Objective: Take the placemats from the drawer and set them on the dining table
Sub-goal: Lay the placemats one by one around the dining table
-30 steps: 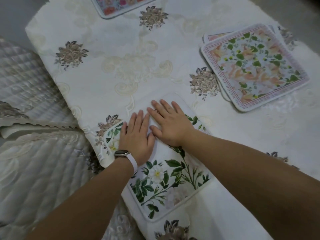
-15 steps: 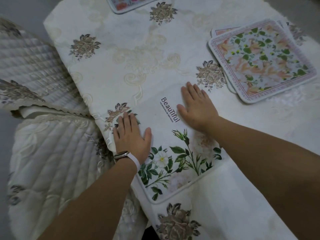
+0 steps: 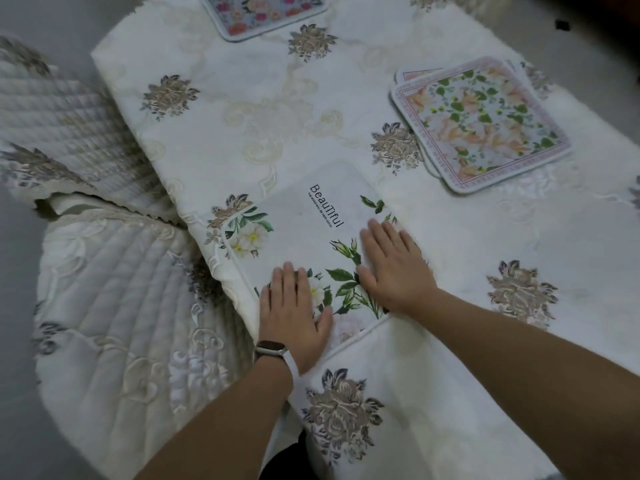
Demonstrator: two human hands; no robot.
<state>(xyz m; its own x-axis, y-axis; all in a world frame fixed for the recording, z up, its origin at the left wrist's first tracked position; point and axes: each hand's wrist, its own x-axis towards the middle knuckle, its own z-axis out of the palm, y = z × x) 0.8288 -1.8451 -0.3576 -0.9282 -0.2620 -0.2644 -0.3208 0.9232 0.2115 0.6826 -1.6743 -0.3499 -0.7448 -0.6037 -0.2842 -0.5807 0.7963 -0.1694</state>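
I see the left hand [image 3: 294, 315] and right hand [image 3: 394, 271] flat, fingers straight and together, on the white floral rectangular placemat [image 3: 304, 220] at the near-left edge of the cream-clothed dining table [image 3: 242, 133]. The right is nearer the stack of pink-bordered square placemats [image 3: 481, 123] beyond it.

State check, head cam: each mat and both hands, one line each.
left hand: open, flat on white floral placemat
right hand: open, flat on same mat
white floral placemat: flat at edge of table, pressed down
peach placemat stack: askew, untouched
far placemat: flat, cut off by frame
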